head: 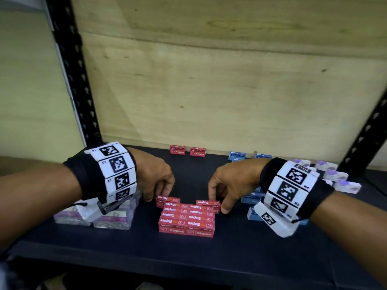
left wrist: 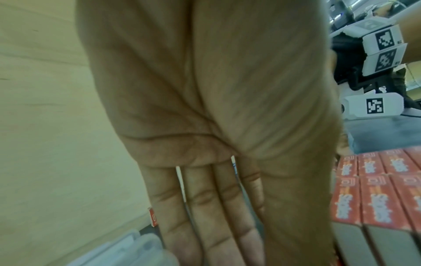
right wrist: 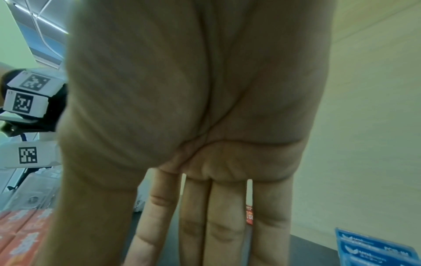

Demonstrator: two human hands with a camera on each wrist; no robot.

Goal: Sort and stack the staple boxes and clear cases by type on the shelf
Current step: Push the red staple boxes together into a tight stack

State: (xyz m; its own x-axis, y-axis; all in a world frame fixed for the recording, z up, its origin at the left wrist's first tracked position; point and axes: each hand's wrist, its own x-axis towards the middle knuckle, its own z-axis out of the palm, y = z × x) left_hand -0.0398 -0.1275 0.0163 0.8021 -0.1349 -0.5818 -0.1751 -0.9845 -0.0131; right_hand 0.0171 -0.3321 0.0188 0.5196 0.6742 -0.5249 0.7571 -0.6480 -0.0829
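On the shelf, two loose red boxes.

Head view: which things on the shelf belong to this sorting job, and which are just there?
Job:
red staple boxes, stacked centre, both hands at them
two red boxes at the back
blue staple boxes, right
clear cases, left
purple-and-white boxes, far right

Just there:
black shelf post
wooden back panel
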